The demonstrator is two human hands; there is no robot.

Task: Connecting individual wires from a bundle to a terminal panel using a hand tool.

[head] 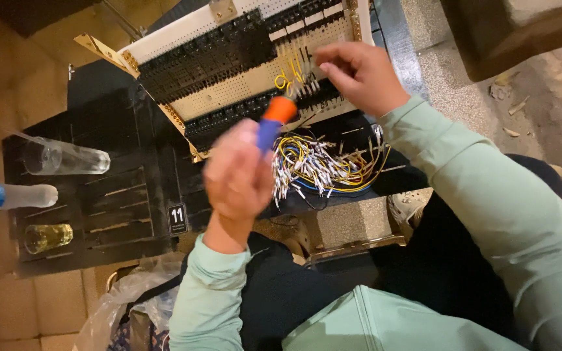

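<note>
The left hand (237, 174) is closed in a full fist around a screwdriver with a blue and orange plastic handle (273, 120), whose tip points up at the white perforated panel fitted with black terminal blocks (242, 62) on the black table (118, 195). The right hand (359, 75) rests over the panel's right end, fingertips pinched on a thin yellow wire (292, 77). A loose bundle of yellow, blue and white wires (320, 166) lies just below the panel, between the two forearms.

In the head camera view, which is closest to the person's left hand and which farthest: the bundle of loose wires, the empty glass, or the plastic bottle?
From the left hand:
1. Bundle of loose wires, just to its right.
2. Empty glass, well to its left on the dark table.
3. Plastic bottle, at the far left edge.
</note>
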